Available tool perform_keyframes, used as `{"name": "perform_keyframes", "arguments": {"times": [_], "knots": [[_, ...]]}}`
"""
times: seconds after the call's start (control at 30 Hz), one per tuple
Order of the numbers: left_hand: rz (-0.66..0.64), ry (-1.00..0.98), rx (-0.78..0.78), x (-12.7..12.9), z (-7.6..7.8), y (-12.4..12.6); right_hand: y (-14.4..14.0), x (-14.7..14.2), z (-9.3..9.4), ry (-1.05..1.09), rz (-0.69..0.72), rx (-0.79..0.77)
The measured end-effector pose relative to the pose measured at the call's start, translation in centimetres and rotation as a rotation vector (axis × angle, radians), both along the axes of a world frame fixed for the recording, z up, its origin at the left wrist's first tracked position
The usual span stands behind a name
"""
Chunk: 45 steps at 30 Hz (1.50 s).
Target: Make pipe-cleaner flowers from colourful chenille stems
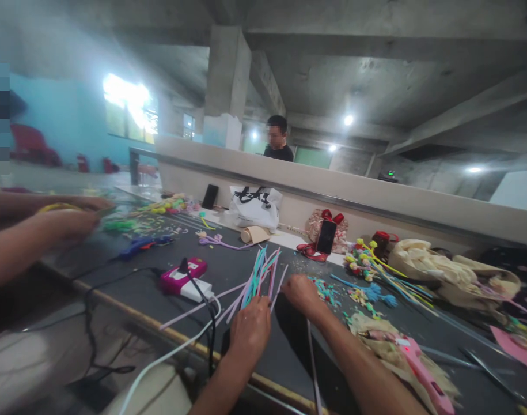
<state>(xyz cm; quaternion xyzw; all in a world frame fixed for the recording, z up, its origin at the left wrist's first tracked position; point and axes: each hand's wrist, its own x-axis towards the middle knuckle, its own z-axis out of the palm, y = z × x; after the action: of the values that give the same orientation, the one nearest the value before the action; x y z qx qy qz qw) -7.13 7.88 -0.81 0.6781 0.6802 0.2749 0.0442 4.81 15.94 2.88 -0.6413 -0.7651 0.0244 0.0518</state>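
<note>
Turquoise and lilac stems [258,276] were bunched on the tabletop [137,288], partly covered by the loosely curled left hand [250,327]; the right hand [301,293] was bent beside them. Whether either gripped anything could not be told. Stems might be scattered if brushed.

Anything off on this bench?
Yes, some clutter: small colored scraps lie scattered beside the right hand, looking spilled. The white cable hangs over the table edge, a possible snag. The pink glue gun rests on crumpled tan material rather than a stand.
</note>
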Motion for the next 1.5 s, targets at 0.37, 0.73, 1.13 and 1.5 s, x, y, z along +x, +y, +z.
{"name": "perform_keyframes", "arguments": {"times": [0.37,0.73,1.13,1.5], "knots": [[0.003,-0.071,-0.011,-0.7,-0.2,0.6,2.3,-0.6,-1.2,0.096,-0.009,-0.128],[0.000,-0.524,0.033,-1.9,1.0,1.1,-1.2,2.8,0.9,0.847,-0.020,-0.155],[-0.074,-0.753,0.092,-0.2,1.8,0.1,-7.7,5.9,0.5,1.420,-0.005,-0.347],[-0.465,-1.435,-0.317,3.9,2.7,-3.2,-14.5,6.1,-3.4,1.270,0.008,-0.449]]}}
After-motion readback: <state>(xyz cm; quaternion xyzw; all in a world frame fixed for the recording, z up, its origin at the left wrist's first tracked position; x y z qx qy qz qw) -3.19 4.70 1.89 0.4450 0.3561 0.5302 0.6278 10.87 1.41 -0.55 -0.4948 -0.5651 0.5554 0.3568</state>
